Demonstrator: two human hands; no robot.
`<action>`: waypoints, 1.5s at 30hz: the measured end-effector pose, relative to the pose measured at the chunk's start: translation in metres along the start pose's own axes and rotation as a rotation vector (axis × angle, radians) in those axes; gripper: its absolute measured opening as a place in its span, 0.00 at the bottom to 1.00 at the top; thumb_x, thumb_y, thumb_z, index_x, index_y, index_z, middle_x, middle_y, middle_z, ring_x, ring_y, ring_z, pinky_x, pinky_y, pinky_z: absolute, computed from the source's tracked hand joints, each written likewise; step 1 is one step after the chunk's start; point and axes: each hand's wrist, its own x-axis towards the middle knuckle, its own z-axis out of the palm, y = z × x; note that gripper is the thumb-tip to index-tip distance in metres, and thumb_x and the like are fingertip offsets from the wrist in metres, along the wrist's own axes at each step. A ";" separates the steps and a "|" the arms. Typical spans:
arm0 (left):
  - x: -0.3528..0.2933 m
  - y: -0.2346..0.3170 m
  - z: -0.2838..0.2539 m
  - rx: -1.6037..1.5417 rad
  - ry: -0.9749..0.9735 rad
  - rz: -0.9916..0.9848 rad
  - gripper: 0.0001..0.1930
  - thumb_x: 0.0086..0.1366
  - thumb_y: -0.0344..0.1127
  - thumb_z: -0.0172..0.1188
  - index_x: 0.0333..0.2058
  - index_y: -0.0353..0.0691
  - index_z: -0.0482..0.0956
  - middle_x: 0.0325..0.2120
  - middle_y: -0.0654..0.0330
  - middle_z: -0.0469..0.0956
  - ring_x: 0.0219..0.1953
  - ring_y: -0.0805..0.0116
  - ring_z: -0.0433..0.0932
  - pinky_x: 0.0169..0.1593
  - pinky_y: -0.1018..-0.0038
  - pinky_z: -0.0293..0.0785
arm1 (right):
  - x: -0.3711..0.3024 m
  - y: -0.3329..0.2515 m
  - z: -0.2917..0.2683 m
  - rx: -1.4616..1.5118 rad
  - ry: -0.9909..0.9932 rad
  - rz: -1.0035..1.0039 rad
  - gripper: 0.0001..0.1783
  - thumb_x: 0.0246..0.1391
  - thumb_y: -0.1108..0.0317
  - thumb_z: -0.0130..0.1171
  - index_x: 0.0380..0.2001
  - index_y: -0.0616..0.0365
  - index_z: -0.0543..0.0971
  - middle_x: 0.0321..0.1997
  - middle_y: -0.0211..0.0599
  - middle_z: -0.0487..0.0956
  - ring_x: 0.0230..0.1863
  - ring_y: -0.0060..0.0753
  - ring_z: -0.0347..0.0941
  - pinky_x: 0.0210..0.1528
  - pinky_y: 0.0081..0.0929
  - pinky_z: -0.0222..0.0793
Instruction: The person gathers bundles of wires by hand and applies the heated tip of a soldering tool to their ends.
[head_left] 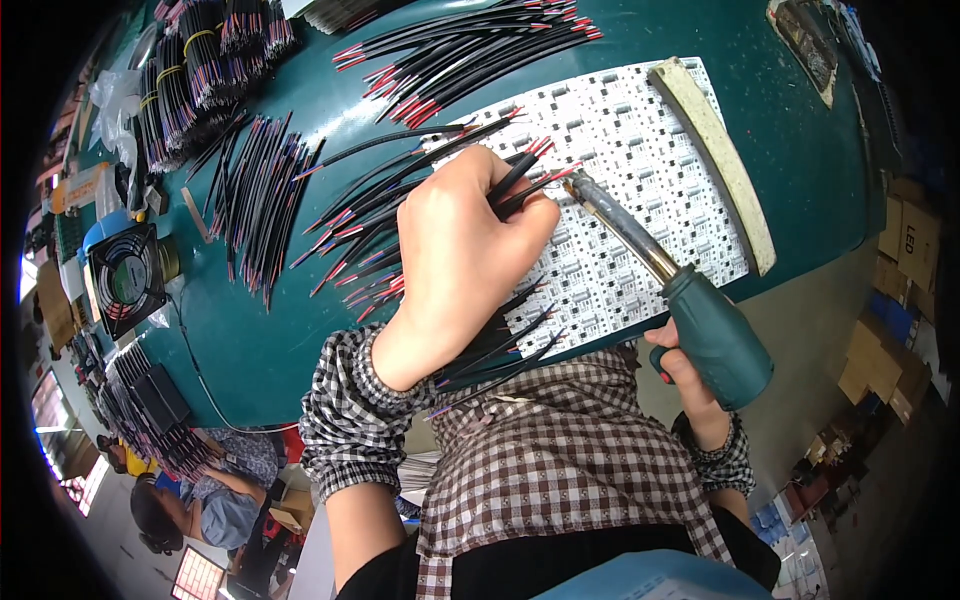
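My left hand [465, 235] is closed around a black cable [515, 180] with bared red ends, held over a white circuit board panel [640, 120]. My right hand [688, 378] grips a green soldering gun [715, 335], partly hidden behind its handle. The gun's metal tip points up and left, close to the wire ends beyond my left fingertips; whether tip and wire touch I cannot tell. Several black cables [365, 215] with red and blue wire ends lie across the panel's left edge and under my left hand.
A pale curved bar [712, 160] lies across the panel's right side. Loose cables [480, 50] spread at the back, more cables [262, 200] to the left, tied bundles [195, 70] at far left. A small fan [128, 278] stands at the left edge. Another person [215, 500] sits lower left.
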 end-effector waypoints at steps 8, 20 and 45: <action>0.000 0.000 0.000 0.009 0.015 0.010 0.09 0.47 0.31 0.64 0.22 0.31 0.74 0.18 0.48 0.77 0.22 0.52 0.79 0.29 0.63 0.74 | -0.001 -0.010 0.004 0.211 0.115 0.095 0.48 0.46 0.60 0.75 0.63 0.73 0.61 0.51 0.54 0.78 0.46 0.42 0.81 0.45 0.33 0.81; -0.022 0.006 -0.074 -0.241 0.136 0.140 0.09 0.68 0.23 0.50 0.44 0.30 0.75 0.37 0.55 0.75 0.35 0.66 0.76 0.39 0.73 0.73 | -0.004 -0.019 0.000 0.116 0.154 0.044 0.36 0.59 0.42 0.54 0.47 0.72 0.73 0.45 0.51 0.77 0.39 0.36 0.77 0.37 0.28 0.77; -0.026 -0.015 -0.017 -0.190 -0.118 -0.019 0.06 0.59 0.28 0.63 0.31 0.31 0.78 0.23 0.56 0.78 0.21 0.71 0.75 0.28 0.73 0.71 | -0.012 -0.011 0.011 0.208 0.179 0.037 0.38 0.58 0.41 0.56 0.49 0.73 0.72 0.47 0.50 0.76 0.46 0.38 0.77 0.37 0.28 0.80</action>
